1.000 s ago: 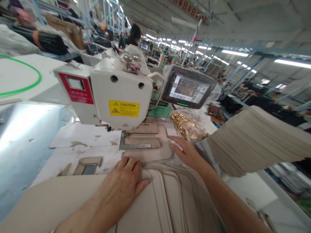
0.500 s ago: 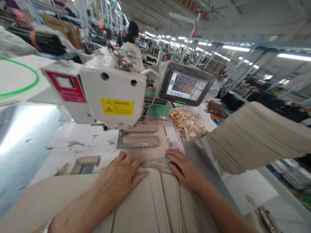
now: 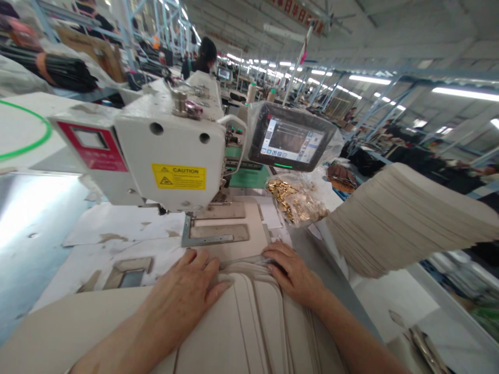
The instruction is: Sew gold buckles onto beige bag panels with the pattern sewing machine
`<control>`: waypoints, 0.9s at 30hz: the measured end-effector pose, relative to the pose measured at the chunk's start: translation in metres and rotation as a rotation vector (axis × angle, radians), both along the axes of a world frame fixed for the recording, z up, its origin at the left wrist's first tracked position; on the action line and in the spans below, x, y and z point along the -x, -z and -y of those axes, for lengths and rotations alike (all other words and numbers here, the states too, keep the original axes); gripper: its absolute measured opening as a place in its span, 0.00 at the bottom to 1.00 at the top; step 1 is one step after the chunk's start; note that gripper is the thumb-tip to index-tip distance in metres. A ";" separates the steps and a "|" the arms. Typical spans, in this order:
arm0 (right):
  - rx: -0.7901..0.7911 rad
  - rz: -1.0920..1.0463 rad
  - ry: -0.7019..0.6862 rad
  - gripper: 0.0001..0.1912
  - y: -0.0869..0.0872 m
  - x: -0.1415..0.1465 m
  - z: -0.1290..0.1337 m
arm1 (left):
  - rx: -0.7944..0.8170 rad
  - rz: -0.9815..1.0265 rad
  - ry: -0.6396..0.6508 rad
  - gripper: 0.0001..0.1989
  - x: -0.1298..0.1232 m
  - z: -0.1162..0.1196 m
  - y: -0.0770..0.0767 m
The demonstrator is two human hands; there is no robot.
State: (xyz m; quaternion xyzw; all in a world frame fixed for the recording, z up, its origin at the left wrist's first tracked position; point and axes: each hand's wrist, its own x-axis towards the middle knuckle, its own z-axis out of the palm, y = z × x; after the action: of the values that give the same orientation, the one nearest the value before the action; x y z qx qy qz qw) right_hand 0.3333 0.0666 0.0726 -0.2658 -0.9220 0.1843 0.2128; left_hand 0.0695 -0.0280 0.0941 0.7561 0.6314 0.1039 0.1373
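My left hand (image 3: 181, 296) lies flat on a stack of beige curved-edge leather or synthetic panels (image 3: 241, 332), its fingers spread near the stack's far edge. My right hand (image 3: 290, 272) rests on the same stack's rounded edge, fingers curled over the top layers; whether it grips them is unclear. Just beyond both hands, a beige panel lies in a metal-framed sewing template (image 3: 218, 234) under the head of an automatic sewing machine (image 3: 167, 156). The stack's lower layers are hidden.
A bag of gold metal fittings (image 3: 292, 202) sits beside the template, below a touchscreen (image 3: 290, 137). A tall fanned stack of beige panels (image 3: 405, 218) stands at right. Scissors (image 3: 424, 350) lie at lower right. A co-worker (image 3: 205, 59) stands far back.
My right hand has moved back from the template's edge onto the stack's rim. The view has turned slightly, shifting the machine left. My left hand stays on the stack.
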 end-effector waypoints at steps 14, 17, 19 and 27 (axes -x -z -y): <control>-0.154 0.171 0.530 0.14 -0.016 -0.015 -0.126 | -0.007 -0.015 0.011 0.14 0.001 -0.001 -0.002; -0.125 0.452 0.525 0.14 -0.027 -0.007 -0.145 | 0.007 -0.012 0.031 0.14 0.003 -0.003 -0.003; -0.106 0.561 0.494 0.12 -0.030 0.000 -0.149 | 0.021 -0.017 0.047 0.15 0.006 -0.003 -0.006; -0.054 0.057 0.533 0.13 0.014 0.003 -0.177 | -0.005 0.031 0.067 0.18 0.048 0.017 -0.030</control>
State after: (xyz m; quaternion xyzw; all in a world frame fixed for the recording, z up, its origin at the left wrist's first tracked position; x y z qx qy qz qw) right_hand 0.3307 0.2435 0.0583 -0.4986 -0.8296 0.0897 0.2349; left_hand 0.0215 -0.0447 0.1244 0.7756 0.6031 0.1123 0.1486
